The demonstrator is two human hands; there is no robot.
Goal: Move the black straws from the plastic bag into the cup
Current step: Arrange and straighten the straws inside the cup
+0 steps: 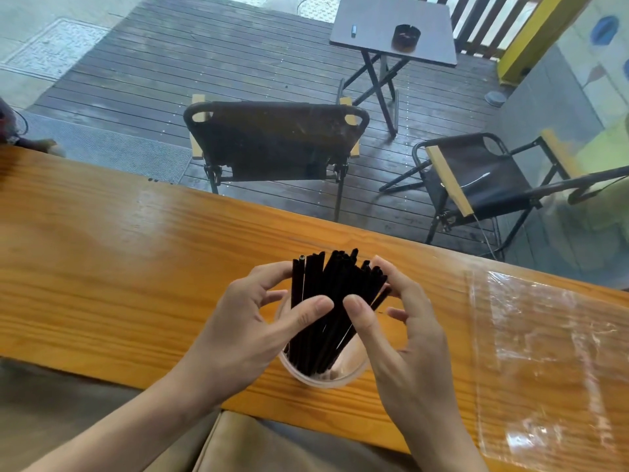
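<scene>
Gathering the bundle of thin black plastic straws (pixel 335 298), both hands close round it from either side: left hand (pixel 248 332) with thumb and fingers pressed on the left of the bundle, right hand (pixel 405 338) with thumb on the front and fingers wrapped round the right. Straws stand with lower ends already inside the clear round plastic cup (pixel 323 369), tops fanned out above the rim. Cup sits on the orange varnished wooden counter (pixel 102 253), near its front edge. Flat clear plastic bag (pixel 544 352) lies on the counter well to the right, looks empty, though glare makes that hard to confirm.

Risks, as a judgement: cup looks light and top-heavy with long straws, so letting go unevenly or pushing sideways could tip it toward the near edge. Fanned straws may spring out and roll off the counter if released loose. One straw at the right leans outward and could slip over the rim.

Around: two dark folding chairs (pixel 275 141) and a small folding table (pixel 391 28) on the deck beyond, behind glass, nothing obstructing the hands.
</scene>
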